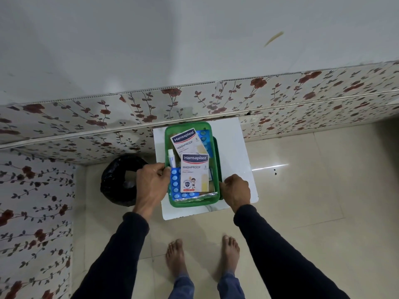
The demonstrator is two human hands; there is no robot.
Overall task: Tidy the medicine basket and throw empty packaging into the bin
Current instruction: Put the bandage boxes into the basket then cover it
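Basket is gripped at both rims by left hand and right hand; if tilted, loose boxes could be spilled.

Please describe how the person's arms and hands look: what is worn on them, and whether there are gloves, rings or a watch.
Both arms wear long, dark, close-fitting sleeves that end at the wrists. The left hand and the right hand are bare, with no gloves. No ring, watch or bracelet is visible from this view. The sleeves are plain, without visible markings.

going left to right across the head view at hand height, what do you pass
black-lined bin → left hand → green basket → right hand → bare floor tiles
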